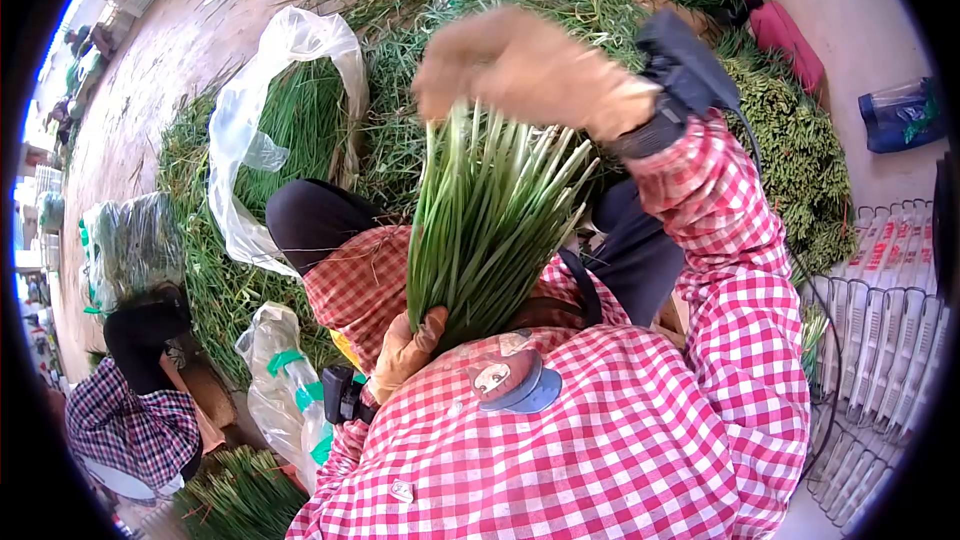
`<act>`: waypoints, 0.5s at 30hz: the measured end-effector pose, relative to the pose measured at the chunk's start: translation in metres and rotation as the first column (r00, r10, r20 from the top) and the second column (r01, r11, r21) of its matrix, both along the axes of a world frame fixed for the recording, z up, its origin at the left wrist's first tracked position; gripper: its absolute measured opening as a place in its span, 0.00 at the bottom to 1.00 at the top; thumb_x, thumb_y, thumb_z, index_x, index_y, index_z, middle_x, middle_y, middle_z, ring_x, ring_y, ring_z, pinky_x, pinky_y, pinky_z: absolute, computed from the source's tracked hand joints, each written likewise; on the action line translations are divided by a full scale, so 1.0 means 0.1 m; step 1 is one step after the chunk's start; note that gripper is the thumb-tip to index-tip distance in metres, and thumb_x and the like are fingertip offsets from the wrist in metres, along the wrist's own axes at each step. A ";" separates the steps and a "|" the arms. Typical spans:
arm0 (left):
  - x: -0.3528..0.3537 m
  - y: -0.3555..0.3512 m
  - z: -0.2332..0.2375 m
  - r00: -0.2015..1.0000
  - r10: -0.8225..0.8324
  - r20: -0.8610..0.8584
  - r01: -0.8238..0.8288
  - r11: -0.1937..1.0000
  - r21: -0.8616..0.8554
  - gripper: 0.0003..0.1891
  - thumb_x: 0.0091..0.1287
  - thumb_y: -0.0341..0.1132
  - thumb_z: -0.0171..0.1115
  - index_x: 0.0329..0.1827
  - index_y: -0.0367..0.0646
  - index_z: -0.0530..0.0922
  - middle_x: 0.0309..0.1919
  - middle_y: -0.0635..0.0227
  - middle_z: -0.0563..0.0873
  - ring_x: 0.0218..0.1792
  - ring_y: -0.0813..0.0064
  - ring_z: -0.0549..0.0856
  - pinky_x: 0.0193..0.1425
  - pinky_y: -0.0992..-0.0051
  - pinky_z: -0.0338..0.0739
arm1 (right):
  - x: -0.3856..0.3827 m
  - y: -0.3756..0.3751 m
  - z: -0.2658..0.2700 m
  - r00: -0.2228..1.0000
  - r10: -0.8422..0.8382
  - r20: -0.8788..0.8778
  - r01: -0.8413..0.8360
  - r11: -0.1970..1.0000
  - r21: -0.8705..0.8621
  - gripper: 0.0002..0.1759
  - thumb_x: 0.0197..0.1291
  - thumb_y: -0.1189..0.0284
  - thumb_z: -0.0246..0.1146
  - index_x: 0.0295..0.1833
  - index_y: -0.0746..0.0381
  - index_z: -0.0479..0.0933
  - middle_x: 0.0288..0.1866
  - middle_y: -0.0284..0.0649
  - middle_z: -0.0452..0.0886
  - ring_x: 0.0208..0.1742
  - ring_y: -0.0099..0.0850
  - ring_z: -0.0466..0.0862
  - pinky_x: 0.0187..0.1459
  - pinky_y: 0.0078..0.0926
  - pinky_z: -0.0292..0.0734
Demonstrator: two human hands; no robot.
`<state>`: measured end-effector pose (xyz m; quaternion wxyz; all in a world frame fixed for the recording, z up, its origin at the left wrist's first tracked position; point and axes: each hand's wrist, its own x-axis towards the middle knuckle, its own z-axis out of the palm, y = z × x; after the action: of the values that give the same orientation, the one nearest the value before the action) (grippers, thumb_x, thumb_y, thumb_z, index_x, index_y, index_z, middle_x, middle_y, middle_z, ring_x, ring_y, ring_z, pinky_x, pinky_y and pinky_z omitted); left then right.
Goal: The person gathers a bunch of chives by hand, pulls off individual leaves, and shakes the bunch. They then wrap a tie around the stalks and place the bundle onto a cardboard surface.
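A thick bunch of chives (485,230) stands upright against my lap, pale stem ends up and green leaves down. My left hand (408,352), in a tan glove, is closed round its lower left side. In a matching glove, my right hand (510,70) is over the pale ends and smeared by motion. Its fingers are too blurred to show whether they touch or grip the stems.
Loose green trimmings (390,120) cover the floor ahead. More chives lie in a clear plastic bag (225,180) at left. A person in a dark checked shirt (135,425) sits at lower left. Wire racks (885,340) stand at right, beside a green heap (790,160).
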<state>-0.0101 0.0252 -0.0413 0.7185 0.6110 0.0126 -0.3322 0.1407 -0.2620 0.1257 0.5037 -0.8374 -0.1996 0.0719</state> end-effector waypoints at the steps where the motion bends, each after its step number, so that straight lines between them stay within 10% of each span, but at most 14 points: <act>1: -0.02 -0.04 0.02 0.999 0.034 -0.031 -0.035 0.999 -0.033 0.23 0.72 0.44 0.57 0.64 0.38 0.73 0.56 0.67 0.80 0.55 0.74 0.78 0.60 0.72 0.71 | 0.03 -0.17 0.05 0.965 -0.091 0.246 0.111 0.991 -0.070 0.16 0.67 0.58 0.58 0.41 0.58 0.84 0.40 0.37 0.86 0.44 0.29 0.85 0.50 0.28 0.78; 4: -0.05 -0.08 0.10 0.993 0.085 -0.086 -0.091 0.993 -0.073 0.24 0.72 0.45 0.57 0.64 0.38 0.73 0.57 0.67 0.80 0.55 0.74 0.78 0.59 0.72 0.71 | -0.01 -0.62 -0.09 0.596 -0.268 0.757 0.648 0.718 -0.256 0.14 0.67 0.61 0.56 0.41 0.59 0.83 0.38 0.39 0.86 0.43 0.31 0.84 0.49 0.31 0.79; 6: 0.00 -0.06 0.12 0.997 0.046 -0.063 -0.048 0.998 -0.027 0.24 0.72 0.46 0.57 0.64 0.38 0.73 0.57 0.67 0.80 0.55 0.74 0.78 0.59 0.72 0.72 | -0.29 -0.49 0.01 0.753 -0.479 0.451 0.616 0.754 -0.226 0.13 0.66 0.63 0.58 0.42 0.61 0.80 0.35 0.44 0.85 0.36 0.39 0.84 0.44 0.34 0.81; 7: 0.01 -0.05 0.09 0.999 0.035 -0.019 -0.036 0.998 -0.048 0.24 0.72 0.46 0.58 0.64 0.38 0.73 0.56 0.67 0.80 0.54 0.75 0.78 0.59 0.72 0.72 | -0.53 -0.27 0.14 0.849 -0.523 -0.079 0.510 0.849 -0.137 0.15 0.67 0.60 0.58 0.43 0.62 0.78 0.34 0.44 0.85 0.33 0.39 0.84 0.41 0.35 0.81; 9: 0.01 0.01 -0.06 0.998 0.002 0.062 0.003 0.997 -0.080 0.25 0.71 0.47 0.59 0.63 0.38 0.73 0.55 0.68 0.81 0.54 0.75 0.78 0.58 0.72 0.72 | -0.69 -0.02 0.03 0.954 -0.297 -0.042 0.251 0.867 -0.432 0.19 0.64 0.60 0.63 0.46 0.66 0.75 0.31 0.44 0.83 0.32 0.36 0.85 0.34 0.31 0.80; 15: -0.05 0.24 -0.28 0.974 -0.003 0.225 -0.020 0.995 0.098 0.27 0.71 0.51 0.57 0.63 0.39 0.73 0.52 0.66 0.83 0.50 0.73 0.81 0.56 0.71 0.76 | -0.66 0.11 -0.45 0.932 -0.363 -0.001 0.355 0.913 -0.203 0.13 0.61 0.68 0.62 0.44 0.67 0.76 0.28 0.46 0.81 0.31 0.29 0.84 0.35 0.27 0.80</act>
<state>-0.0155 0.0496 -0.0689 0.6852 0.6798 -0.0495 -0.2568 0.0743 -0.2509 0.0805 0.4255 -0.9045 -0.0245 0.0142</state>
